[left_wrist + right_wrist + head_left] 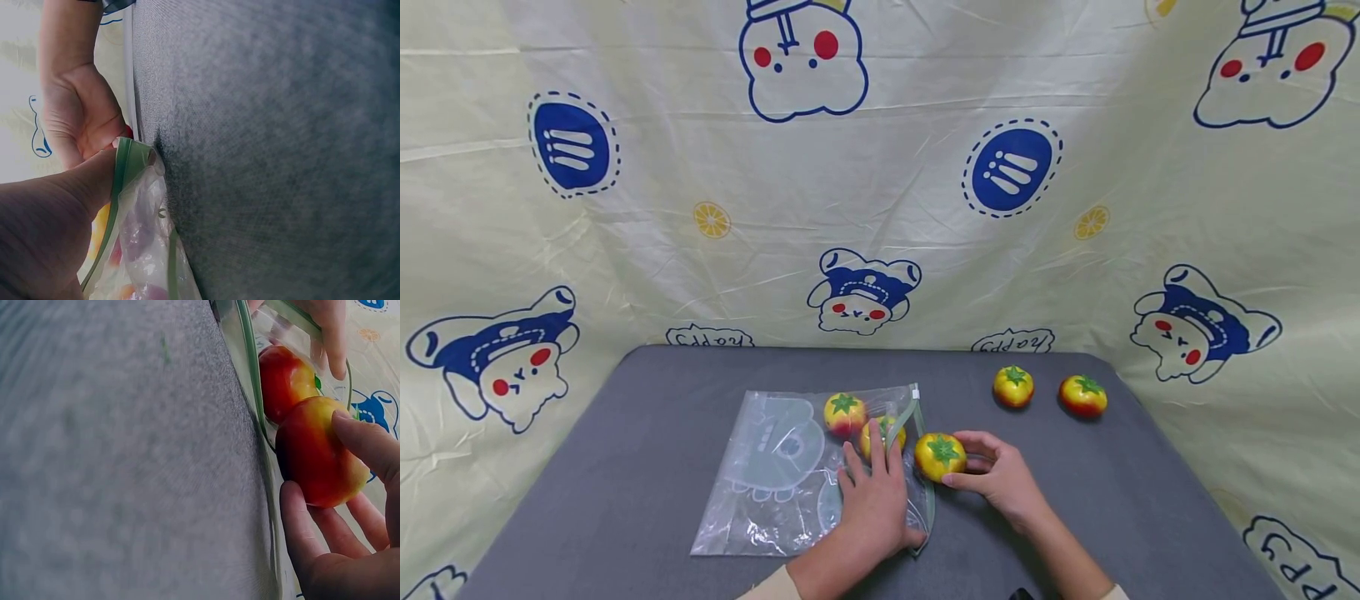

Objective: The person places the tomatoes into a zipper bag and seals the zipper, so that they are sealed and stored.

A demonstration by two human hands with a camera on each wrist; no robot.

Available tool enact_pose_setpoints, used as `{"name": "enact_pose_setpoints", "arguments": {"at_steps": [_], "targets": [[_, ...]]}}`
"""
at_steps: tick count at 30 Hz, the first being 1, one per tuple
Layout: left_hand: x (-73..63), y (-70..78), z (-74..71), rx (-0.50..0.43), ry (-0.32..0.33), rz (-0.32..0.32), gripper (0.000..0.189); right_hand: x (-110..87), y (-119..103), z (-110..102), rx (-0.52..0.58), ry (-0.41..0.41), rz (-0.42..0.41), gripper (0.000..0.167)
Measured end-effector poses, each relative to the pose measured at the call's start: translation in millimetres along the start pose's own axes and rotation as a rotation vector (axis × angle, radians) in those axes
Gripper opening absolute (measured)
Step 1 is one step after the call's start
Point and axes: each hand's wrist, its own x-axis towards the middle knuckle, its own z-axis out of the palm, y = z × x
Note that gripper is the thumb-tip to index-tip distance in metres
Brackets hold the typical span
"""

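My right hand holds a red-and-yellow tomato with a green star-shaped top, thumb on one side and fingers on the other. That tomato is at the mouth of a clear zip bag, which lies flat on the table. Over the mouth, my left hand has its fingers straight and spread, its thumb by the bag's near corner. The green zip edge stands parted in the right wrist view. Inside the bag are two more tomatoes, one farther in and one partly behind the left fingers.
Two other tomatoes stand at the table's back right, one left of the other. The grey table ends in front of a printed cloth. A small dark object shows at the bottom edge.
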Motion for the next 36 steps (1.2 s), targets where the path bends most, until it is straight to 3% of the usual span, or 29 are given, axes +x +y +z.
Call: {"name": "enact_pose_setpoints", "arguments": {"at_steps": [25,36], "targets": [[1.5,-1.4,-2.7,-0.019,0.014,0.023,0.129,10.9,-6.6,16.7,-0.082,0.036,0.008,0.063],[-0.4,1.2,-3.3,0.016,0.026,0.028,0.127,11.7,-6.5,20.6,-0.051,0.006,-0.047,0.064]]}}
